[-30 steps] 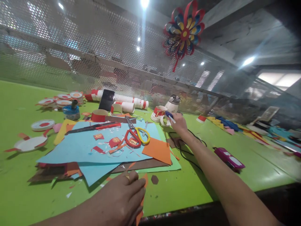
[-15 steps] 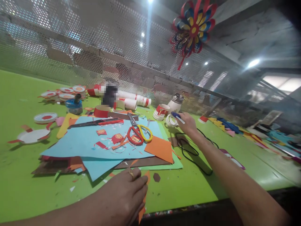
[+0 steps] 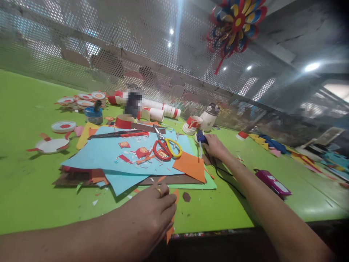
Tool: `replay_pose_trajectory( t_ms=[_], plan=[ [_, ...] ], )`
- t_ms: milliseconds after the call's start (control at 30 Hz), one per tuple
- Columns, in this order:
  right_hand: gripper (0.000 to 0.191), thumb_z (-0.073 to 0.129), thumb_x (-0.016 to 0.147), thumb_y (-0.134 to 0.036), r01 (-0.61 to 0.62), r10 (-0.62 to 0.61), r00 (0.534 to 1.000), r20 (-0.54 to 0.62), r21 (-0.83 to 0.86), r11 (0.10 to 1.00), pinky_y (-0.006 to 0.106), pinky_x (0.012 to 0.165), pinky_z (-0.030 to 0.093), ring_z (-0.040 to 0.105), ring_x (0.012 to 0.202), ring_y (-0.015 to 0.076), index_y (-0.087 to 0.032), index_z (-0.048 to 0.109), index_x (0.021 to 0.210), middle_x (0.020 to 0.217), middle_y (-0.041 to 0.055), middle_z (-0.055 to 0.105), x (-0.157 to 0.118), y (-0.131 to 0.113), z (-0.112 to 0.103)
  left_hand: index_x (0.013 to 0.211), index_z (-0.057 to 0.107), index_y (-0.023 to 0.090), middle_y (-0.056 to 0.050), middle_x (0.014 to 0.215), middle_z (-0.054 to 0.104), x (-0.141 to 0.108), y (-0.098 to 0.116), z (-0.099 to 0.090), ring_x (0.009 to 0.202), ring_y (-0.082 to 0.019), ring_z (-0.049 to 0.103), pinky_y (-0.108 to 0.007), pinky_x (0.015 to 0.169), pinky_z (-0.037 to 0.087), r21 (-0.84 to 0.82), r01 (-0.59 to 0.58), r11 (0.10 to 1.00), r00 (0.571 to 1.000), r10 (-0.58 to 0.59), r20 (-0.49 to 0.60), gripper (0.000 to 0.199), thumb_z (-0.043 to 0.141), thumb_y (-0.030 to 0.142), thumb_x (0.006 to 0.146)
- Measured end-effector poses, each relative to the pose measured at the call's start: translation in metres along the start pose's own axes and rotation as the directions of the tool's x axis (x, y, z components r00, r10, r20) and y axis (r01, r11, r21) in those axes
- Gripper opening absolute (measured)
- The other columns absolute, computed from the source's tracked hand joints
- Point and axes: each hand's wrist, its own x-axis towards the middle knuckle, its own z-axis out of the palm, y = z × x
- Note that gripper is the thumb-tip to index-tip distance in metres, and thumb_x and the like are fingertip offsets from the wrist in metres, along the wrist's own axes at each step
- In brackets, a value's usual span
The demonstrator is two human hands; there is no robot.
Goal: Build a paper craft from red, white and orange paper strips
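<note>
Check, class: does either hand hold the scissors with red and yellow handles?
No, those scissors lie on light-blue paper, apart from the left hand and the right hand.

The left hand (image 3: 154,214) hid the middle of the orange paper strip (image 3: 170,233), and the right hand (image 3: 215,145) covered part of the blue corded tool (image 3: 201,137). A dark thing (image 3: 132,104) at the back was pixelated beyond telling. The top edge cut off the paper flower (image 3: 238,22); clutter (image 3: 331,158) at far right was blurred.
</note>
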Motion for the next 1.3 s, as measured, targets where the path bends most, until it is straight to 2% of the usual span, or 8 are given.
replay_pose_trajectory(
  t_ms=[133,300,500,633,733,867,1000,1300],
  plan=[
    [0.045,0.056,0.077,-0.012,0.012,-0.012,1.0,-0.011,0.041,0.999,0.041,0.092,0.042,0.052,0.108,0.0318,-0.006,0.057,0.121,0.117,0.0197,0.061,-0.007,0.009,-0.005,0.082,0.062,0.016,-0.01,0.082,0.064,0.0,-0.002,-0.002,0.076,-0.022,0.051,-0.039,0.079,0.039,0.0,-0.029,1.0,0.998,0.028,0.058,0.012,0.051,0.015,0.086],
    [0.046,0.053,0.074,-0.01,0.003,0.008,0.995,-0.104,0.104,0.995,0.045,0.096,0.044,0.054,0.112,0.032,-0.006,0.061,0.119,0.118,0.0199,0.062,-0.017,0.003,-0.027,0.077,0.06,0.016,-0.009,0.078,0.064,0.001,-0.001,-0.005,0.076,-0.022,0.051,-0.038,0.075,0.038,0.003,-0.035,0.999,0.996,0.034,0.08,0.014,0.05,0.014,0.087],
    [0.029,0.055,0.077,-0.017,0.128,0.045,0.929,-0.367,0.434,0.892,0.037,0.078,0.054,0.066,0.087,0.023,-0.017,0.069,0.102,0.101,0.0099,0.07,-0.024,-0.059,-0.079,0.089,0.062,0.013,-0.013,0.085,0.065,0.0,-0.002,-0.005,0.076,-0.022,0.053,-0.038,0.075,0.04,0.011,-0.05,0.999,0.996,0.049,0.074,0.012,0.051,0.014,0.085],
    [0.024,0.057,0.08,-0.019,0.222,-0.014,0.941,-0.339,0.587,0.779,0.031,0.071,0.054,0.066,0.075,0.0176,-0.017,0.07,0.1,0.09,0.0067,0.073,-0.026,-0.104,-0.099,0.1,0.062,0.012,-0.016,0.098,0.066,0.001,-0.003,-0.013,0.083,-0.025,0.056,-0.039,0.078,0.041,-0.004,-0.028,1.0,0.988,0.029,0.151,0.02,0.051,0.018,0.085],
    [0.022,0.058,0.081,-0.019,0.231,-0.053,0.96,-0.274,0.673,0.702,0.03,0.069,0.054,0.066,0.073,0.0169,-0.017,0.072,0.098,0.092,0.0068,0.073,-0.027,-0.119,-0.093,0.109,0.06,0.011,-0.017,0.105,0.066,0.001,-0.005,-0.017,0.093,-0.027,0.057,-0.041,0.086,0.042,-0.041,-0.015,0.999,0.983,0.022,0.181,0.027,0.049,0.017,0.085],
    [0.02,0.058,0.08,-0.017,0.136,-0.011,0.982,-0.187,0.674,0.726,0.03,0.068,0.052,0.066,0.072,0.0169,-0.015,0.073,0.093,0.088,0.0063,0.074,-0.03,-0.119,-0.071,0.116,0.056,0.012,-0.016,0.112,0.064,-0.002,-0.008,-0.012,0.099,-0.027,0.057,-0.044,0.094,0.039,-0.091,0.004,0.996,0.986,0.011,0.165,0.03,0.045,0.015,0.088],
    [0.02,0.057,0.081,-0.017,0.119,0.003,0.985,-0.175,0.685,0.719,0.027,0.064,0.05,0.064,0.068,0.0153,-0.014,0.074,0.09,0.084,0.0057,0.074,-0.034,-0.114,-0.061,0.111,0.059,0.013,-0.015,0.113,0.065,-0.003,-0.01,-0.005,0.103,-0.027,0.056,-0.046,0.096,0.039,-0.137,0.031,0.99,0.989,-0.01,0.149,0.028,0.039,0.017,0.093],
    [0.024,0.055,0.081,-0.021,0.097,0.08,0.979,-0.188,0.771,0.63,0.027,0.064,0.05,0.065,0.069,0.016,-0.011,0.072,0.095,0.081,0.0073,0.072,-0.032,-0.107,-0.067,0.084,0.065,0.02,-0.006,0.103,0.069,0.009,-0.019,-0.024,0.095,-0.02,0.059,-0.035,0.09,0.044,-0.338,0.202,0.919,0.967,-0.134,0.215,0.015,0.053,0.029,0.088]
  ],
)
